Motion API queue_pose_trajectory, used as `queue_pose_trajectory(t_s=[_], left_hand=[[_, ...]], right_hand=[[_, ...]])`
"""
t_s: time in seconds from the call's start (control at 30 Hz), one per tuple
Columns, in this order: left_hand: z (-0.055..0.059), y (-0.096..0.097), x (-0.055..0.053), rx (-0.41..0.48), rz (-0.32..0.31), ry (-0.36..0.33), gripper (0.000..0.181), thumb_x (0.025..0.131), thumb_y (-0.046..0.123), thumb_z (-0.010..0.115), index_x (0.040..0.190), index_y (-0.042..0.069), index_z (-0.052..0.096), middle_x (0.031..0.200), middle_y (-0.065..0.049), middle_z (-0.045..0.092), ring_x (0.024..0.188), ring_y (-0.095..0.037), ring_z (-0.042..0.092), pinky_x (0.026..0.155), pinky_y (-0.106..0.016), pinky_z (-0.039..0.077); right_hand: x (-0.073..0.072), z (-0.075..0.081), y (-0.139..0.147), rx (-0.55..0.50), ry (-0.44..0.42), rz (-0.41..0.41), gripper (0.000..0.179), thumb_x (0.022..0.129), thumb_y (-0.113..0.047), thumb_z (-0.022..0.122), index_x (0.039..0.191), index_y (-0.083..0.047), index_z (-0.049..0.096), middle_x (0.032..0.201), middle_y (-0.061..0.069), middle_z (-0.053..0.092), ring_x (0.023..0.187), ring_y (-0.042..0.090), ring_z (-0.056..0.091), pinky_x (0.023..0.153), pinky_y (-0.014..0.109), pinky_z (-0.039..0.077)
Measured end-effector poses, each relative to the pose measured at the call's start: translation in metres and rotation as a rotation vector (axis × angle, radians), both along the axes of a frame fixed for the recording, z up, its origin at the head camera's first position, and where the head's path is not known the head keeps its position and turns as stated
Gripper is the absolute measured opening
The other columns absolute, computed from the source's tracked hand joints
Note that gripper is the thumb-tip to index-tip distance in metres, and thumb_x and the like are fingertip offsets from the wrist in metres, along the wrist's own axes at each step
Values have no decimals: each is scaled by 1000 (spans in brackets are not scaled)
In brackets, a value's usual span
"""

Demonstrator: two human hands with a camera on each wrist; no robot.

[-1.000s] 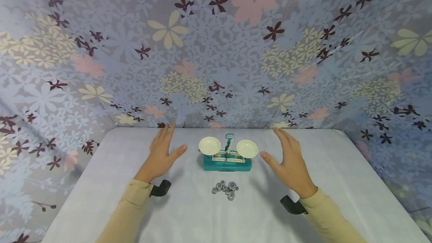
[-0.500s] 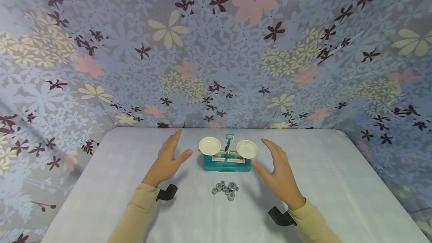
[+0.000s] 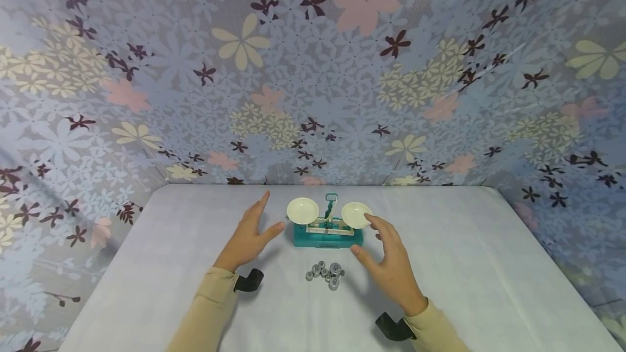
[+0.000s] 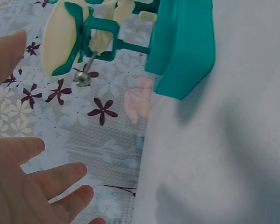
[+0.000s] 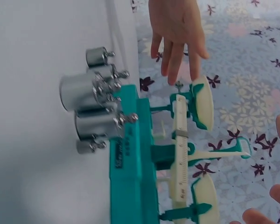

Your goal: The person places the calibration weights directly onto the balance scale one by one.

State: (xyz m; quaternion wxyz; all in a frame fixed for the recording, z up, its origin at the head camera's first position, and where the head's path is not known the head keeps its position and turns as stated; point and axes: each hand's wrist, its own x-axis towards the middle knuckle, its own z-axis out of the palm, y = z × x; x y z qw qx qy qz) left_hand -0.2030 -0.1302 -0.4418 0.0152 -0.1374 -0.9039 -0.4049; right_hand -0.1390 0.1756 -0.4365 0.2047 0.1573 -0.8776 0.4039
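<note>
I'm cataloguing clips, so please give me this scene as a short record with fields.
Apparatus: teal balance scale, standing upright
Pans: cream left pan and right pan
Loose items: metal weights, clustered on the person's side of the scale
Left hand: open, left of the scale, apart from it
Right hand: by the right pan, contact unclear, holding nothing
Surface: white covering
Backdrop: floral fabric

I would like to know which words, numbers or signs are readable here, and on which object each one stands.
No text is clearly readable.
White beam: scale marks and tiny characters, too blurred to read.
Dark label on the teal base: characters, too blurred.
Top plate of the pointer: too small to tell.
</note>
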Motion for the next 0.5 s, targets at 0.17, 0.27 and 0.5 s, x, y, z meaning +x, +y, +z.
queue_pose_trajectory(t_s=[0.17,0.27,0.5], left_hand=[[-5,4,-1,20,-5,-13,82,87,53,55,150,21,13,152,-10,20,138,-31,19,109,-56,19],[-8,7,-2,35,3,-16,81,87,48,58,150,20,15,152,-8,21,138,-30,21,109,-54,20],[-13,13,-3,56,-2,-30,85,84,61,53,150,23,15,152,-6,23,137,-30,22,109,-53,21]], right_hand=[[3,-7,-4,-2,15,3,64,84,-28,69,139,-11,40,134,6,45,115,23,47,89,43,44],[4,-10,-6,-15,2,12,63,85,-29,68,138,-11,41,132,5,46,113,25,48,88,42,45],[6,-15,-11,-28,-26,63,56,87,-24,66,136,-10,43,127,7,50,108,22,51,86,40,47]])
